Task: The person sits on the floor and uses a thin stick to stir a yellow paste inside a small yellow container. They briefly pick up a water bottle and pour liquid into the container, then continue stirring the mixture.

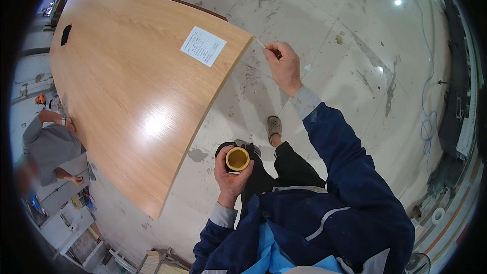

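The roll (237,159) sat in the left hand (229,175), a short yellow cylinder seen end-on, its hollow core facing up toward the camera. The fingers wrapped around its side, and the hand held it low and close to the body, above the dark trousers. The right hand (283,65) was raised well apart from the left, arm stretched forward and up, with its fingertips pinched on a thin pale strip (259,43). The strip ran from the pinch toward the nearest corner of the desk (127,86), ending at or just beside that corner; whether it touched the edge could not be told.

The desk lay to the left of both hands, a large curved top of light wood. A white printed sheet (203,45) lay on it near the corner, just left of the right hand. A dark cutout (66,34) showed at the desk's far end. Below the right hand and beyond the left, a foot in a grey clog (274,127) stood on the stained grey floor (345,35). Far to the left of the left hand, past the desk, another person (48,147) in a grey shirt leaned with one hand at the desk's edge.
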Demonstrator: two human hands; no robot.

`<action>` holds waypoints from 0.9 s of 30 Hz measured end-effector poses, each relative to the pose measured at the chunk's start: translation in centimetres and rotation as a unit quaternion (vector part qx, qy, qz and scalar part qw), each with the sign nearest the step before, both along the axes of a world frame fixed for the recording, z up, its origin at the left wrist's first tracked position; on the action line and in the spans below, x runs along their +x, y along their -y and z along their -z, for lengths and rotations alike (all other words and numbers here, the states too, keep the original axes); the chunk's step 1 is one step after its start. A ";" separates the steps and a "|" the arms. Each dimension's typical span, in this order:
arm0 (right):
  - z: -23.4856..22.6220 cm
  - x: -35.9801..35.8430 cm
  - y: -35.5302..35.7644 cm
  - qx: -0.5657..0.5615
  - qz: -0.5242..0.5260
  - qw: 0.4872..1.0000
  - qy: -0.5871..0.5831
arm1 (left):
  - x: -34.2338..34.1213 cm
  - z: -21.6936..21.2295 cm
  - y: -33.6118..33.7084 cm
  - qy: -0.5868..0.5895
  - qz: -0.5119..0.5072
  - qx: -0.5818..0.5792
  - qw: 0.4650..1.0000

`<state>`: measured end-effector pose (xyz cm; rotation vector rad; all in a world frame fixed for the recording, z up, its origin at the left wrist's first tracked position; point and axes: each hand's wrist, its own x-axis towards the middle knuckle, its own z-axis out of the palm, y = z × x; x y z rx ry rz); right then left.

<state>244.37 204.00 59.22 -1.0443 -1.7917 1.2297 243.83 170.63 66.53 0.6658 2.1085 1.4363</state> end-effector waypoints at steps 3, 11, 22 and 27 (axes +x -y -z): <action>-0.1 0.1 0.3 0.010 -0.018 1.000 0.003 | 0.1 0.1 -0.3 0.018 -0.005 0.010 1.000; -0.6 0.0 1.3 0.053 0.001 0.998 -0.030 | 0.4 0.6 -0.5 0.012 0.007 -0.003 1.000; -0.7 0.2 0.8 0.049 -0.064 0.997 0.010 | 1.6 0.8 -0.1 0.014 0.005 -0.004 1.000; -0.8 0.3 1.8 0.033 -0.082 0.996 0.006 | 1.7 1.1 0.2 -0.022 0.017 -0.016 0.999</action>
